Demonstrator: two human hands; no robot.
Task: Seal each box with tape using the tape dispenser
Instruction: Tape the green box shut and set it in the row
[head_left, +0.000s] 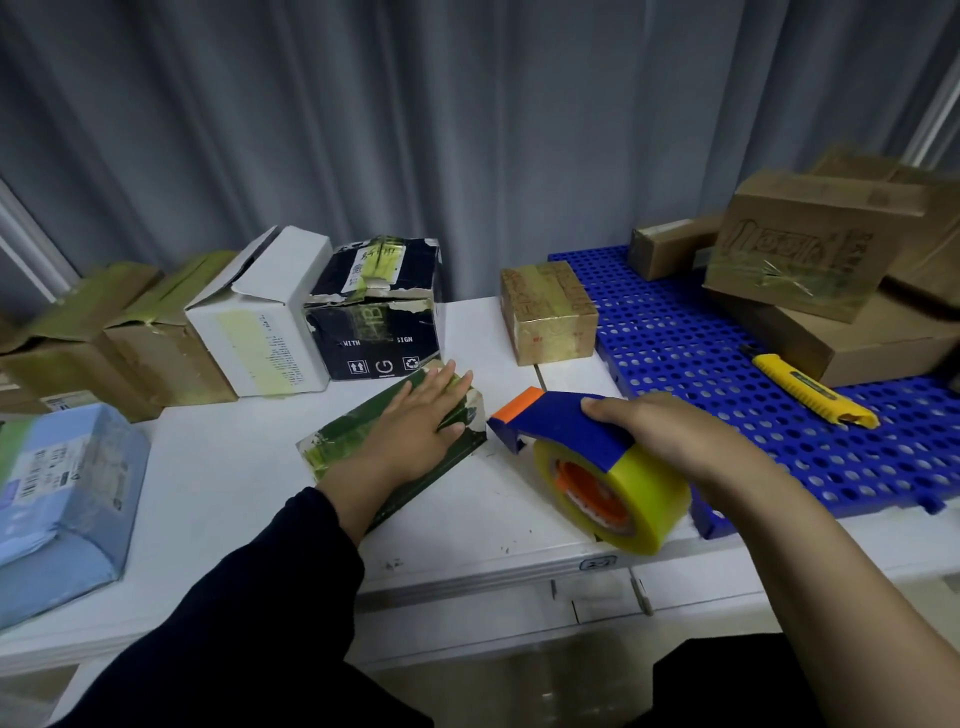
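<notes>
A flat dark green box (353, 434) lies at an angle on the white table (234, 467), streaked with yellowish tape. My left hand (415, 421) presses flat on its top, fingers straight and spread. My right hand (670, 436) grips the blue tape dispenser (566, 421), which has an orange tip and carries a yellow tape roll (618, 499). The dispenser's nose hangs just right of the green box's far corner, a small gap apart.
Along the back stand taped brown boxes (130, 343), a white box (265, 317), a black box (379, 312) and a small brown box (548, 312). A blue wrapped parcel (62, 488) lies at left. A blue perforated mat (727, 364) at right carries cardboard boxes (810, 244) and a yellow utility knife (810, 389).
</notes>
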